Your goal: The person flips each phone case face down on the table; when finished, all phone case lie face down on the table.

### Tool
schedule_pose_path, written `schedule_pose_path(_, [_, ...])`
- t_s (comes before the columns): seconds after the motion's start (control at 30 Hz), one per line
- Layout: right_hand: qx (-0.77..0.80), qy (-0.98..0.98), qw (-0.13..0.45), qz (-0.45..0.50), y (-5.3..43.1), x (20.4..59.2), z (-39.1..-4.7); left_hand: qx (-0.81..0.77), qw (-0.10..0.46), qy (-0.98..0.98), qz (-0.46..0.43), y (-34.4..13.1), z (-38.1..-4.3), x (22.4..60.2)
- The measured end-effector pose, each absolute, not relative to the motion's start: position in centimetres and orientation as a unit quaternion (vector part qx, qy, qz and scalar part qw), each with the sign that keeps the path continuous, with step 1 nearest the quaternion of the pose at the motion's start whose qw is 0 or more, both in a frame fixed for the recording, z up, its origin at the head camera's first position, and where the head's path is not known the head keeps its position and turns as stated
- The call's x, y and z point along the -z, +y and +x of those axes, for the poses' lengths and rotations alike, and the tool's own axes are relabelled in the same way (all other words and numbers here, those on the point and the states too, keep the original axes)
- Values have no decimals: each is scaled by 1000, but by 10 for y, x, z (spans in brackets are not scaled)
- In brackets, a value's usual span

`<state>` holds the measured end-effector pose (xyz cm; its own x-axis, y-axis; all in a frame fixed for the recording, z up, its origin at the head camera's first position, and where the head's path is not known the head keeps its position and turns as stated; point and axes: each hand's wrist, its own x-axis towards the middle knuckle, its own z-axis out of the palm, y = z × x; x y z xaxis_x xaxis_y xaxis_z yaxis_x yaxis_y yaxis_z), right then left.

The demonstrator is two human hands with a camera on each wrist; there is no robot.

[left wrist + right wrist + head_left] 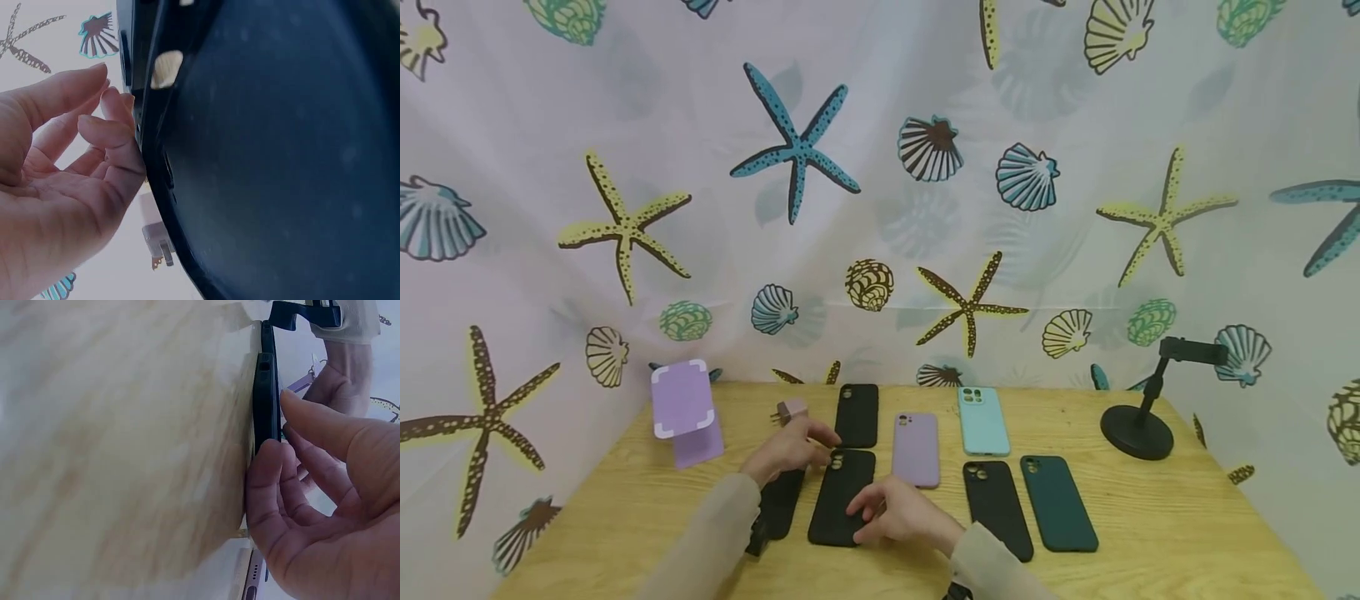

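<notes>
"Black was the phone case (841,496) second from left in the front row, flat on the desk (613,533) between both hands," one watcher said. "How far along was the work?"

"Seven cases lay in two loose rows; the layout looked mostly done, with perhaps some straightening left."

"And the hands?"

"The right hand (901,510) came in low, fingers bent at that case's lower right corner; whether they pinched it, neither watcher could tell. The left hand (788,452) arched above the leftmost black case (783,507), fingers loosely curled, apparently gripping nothing."

"Farther out?"

"A lilac stand (682,402) stood left, a black stand (1138,429) right."
</notes>
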<state>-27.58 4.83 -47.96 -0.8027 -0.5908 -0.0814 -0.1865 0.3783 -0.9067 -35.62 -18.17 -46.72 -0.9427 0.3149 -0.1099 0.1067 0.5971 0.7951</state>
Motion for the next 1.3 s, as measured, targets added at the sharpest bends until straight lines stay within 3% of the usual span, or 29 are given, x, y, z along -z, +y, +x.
schedule_pose_path(0.23, [461, 825, 207, -252, 48, 481, -276, -440, 135, 880, 121, -178, -355, 471])
schedule_pose_path(0.53, [394, 862, 171, -269, 47, 481, -277, -406, 137, 897, 107, -174, -360, 470])
schedule_pose_path(1.3, [401, 868, 169, -239, 48, 483, -279, -463, 129, 871, 103, -176, -358, 471])
